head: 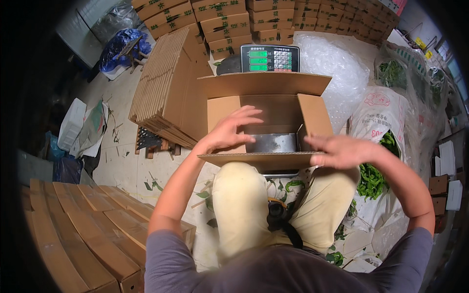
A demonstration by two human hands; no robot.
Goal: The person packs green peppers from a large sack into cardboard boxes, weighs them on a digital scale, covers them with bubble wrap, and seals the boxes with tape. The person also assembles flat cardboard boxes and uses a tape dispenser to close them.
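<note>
An open cardboard box stands before my knees, its flaps spread outward. Inside its opening shows a worn metal plate. My left hand is over the box's left flap, thumb and fingers spread, holding nothing. At the near right corner is my right hand, slightly blurred. Its thumb lies in front of the near flap and its fingers are above it; whether it pinches the cardboard cannot be told. Directly behind the box stands a scale display with lit green readouts.
Flattened cartons are stacked at left, closed cartons at lower left. Printed cartons line the back. Bubble wrap lies to the right, near a woven sack spilling green peppers. Leaves and scraps litter the floor.
</note>
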